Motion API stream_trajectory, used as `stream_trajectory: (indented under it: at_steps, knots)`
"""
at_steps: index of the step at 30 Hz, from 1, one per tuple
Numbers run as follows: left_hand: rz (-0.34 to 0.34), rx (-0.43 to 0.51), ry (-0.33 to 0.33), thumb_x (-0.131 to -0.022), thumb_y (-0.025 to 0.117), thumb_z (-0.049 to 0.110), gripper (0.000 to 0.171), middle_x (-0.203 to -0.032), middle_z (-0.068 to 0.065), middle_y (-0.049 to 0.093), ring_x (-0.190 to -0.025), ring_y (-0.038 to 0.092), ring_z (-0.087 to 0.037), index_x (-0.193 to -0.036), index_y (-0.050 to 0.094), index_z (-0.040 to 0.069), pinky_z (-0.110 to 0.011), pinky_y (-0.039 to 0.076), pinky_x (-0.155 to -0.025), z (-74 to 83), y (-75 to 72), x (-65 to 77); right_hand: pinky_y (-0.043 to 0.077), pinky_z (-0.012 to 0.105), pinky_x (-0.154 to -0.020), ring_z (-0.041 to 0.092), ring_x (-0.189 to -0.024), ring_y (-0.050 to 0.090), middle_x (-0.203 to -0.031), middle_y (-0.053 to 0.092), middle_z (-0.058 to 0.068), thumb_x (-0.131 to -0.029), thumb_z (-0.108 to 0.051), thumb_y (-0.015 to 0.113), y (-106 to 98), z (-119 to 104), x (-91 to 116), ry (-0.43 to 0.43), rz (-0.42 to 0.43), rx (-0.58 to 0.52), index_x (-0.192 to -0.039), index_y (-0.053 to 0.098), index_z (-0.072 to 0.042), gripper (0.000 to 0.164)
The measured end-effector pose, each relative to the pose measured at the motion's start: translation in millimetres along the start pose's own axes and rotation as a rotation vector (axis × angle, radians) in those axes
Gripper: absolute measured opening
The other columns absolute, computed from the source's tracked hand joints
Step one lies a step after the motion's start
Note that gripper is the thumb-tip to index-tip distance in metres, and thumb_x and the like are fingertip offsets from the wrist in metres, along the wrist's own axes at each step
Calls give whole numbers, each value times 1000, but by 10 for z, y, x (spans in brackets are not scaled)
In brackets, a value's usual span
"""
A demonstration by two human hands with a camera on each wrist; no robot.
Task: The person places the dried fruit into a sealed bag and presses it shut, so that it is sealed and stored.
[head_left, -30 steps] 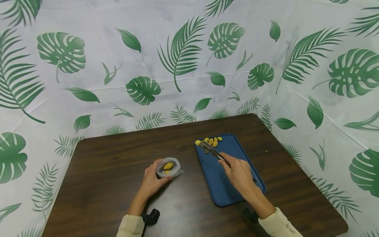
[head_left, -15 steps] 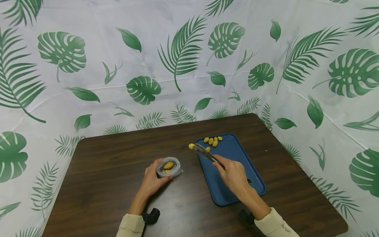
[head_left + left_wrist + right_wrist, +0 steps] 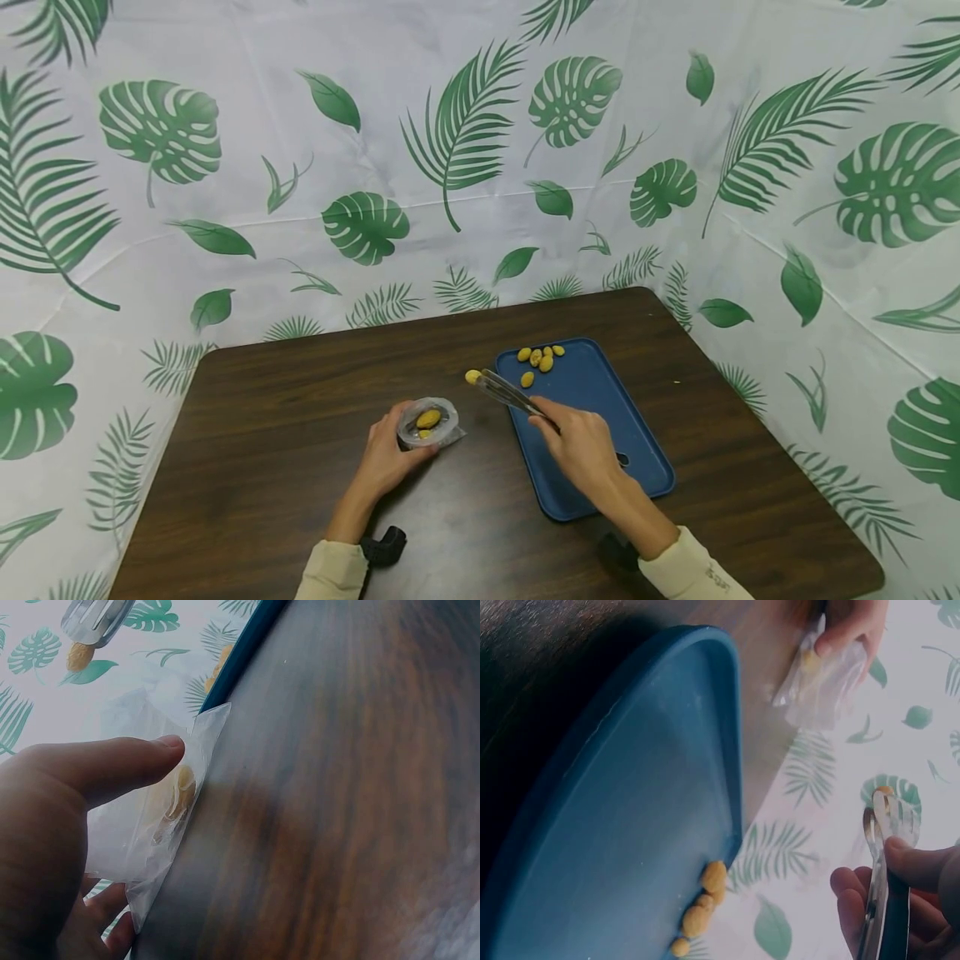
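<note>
My left hand (image 3: 390, 454) grips a clear plastic bag (image 3: 453, 433) standing on the table with its mouth spread upward. Inside lie yellow-brown nugget-like pieces (image 3: 428, 418); the left wrist view shows some through the plastic, with the thumb (image 3: 154, 757) across the front. My right hand (image 3: 581, 450) holds metal tongs (image 3: 508, 392), one tip of which looks slotted like a fork in the right wrist view. At the tips of the tongs a single yellow piece (image 3: 472, 377) is pinched, off the tray's left edge and up to the right of the bag.
A blue tray (image 3: 577, 483) lies on the dark wooden table (image 3: 300, 500), right of the bag. Several more yellow pieces (image 3: 546, 363) sit at its far left end. A leaf-patterned cloth (image 3: 285, 150) hangs behind the table and along its right side.
The tongs have lifted the yellow piece off the tray's far left corner and carried it left toward the bag. My left hand and the bag have stayed in place.
</note>
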State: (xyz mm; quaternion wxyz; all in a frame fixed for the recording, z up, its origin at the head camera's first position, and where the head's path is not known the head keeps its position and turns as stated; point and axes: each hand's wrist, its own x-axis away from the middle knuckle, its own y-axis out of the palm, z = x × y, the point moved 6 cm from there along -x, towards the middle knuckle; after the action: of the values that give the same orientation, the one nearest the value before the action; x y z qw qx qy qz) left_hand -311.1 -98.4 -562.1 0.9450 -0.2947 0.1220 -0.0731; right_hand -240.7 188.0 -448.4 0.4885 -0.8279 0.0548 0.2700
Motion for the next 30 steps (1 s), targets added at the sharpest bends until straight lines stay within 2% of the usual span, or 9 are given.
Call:
stream_trajectory:
  at_steps: [8,16,30]
  knots:
    - [-1,-4,-1,-77,90,29,77,-140,-16,63,-127,58,-37,-142,54,10,-57,30,-112,-3,6,-3,44,18,-54,1,-58,56,-98,81,5,-90,-15,80,53,-74,-1,-18,-1,-3,-119,77,-11,30]
    - [-10,6,-44,-77,90,29,75,-140,-13,64,-131,52,-39,-142,55,16,-58,32,-112,-10,-5,0,59,31,-63,15,-74,76,-103,81,6,-90,-17,79,119,-158,7,-37,2,1,-119,77,-11,30]
    - [-26,5,-70,-78,89,29,76,-143,-12,62,-134,50,-38,-144,53,16,-57,31,-113,0,-17,11,51,20,-57,9,-64,71,-99,81,4,-90,-17,79,199,-289,3,-53,-21,-3,-118,78,-12,28]
